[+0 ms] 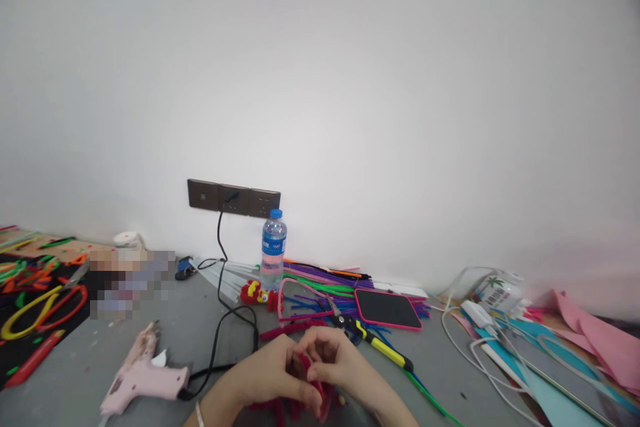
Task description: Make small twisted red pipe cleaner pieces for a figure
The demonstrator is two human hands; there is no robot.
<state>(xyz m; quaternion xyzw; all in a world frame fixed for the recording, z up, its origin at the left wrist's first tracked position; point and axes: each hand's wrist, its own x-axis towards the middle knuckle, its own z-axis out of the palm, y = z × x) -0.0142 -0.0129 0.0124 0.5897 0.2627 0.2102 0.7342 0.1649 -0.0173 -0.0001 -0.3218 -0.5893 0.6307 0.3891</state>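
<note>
My left hand (270,370) and my right hand (345,367) meet at the bottom middle of the head view. The fingers of both are closed on a dark red fuzzy pipe cleaner piece (317,383). Its lower end is partly covered by my fingers, so its full shape is hidden. More red pipe cleaner (273,407) lies on the table below my hands. Just beyond them rests a longer dark red strand (295,328), and to the right are pliers with yellow and black handles (385,349).
A pink glue gun (147,383) lies at left, its black cord running to a wall socket (234,199). Behind stand a water bottle (273,253), a red and yellow fuzzy figure (260,295), coloured pipe cleaners (320,290) and a phone (389,309). Scissors (45,310) lie far left; white cables (480,360) right.
</note>
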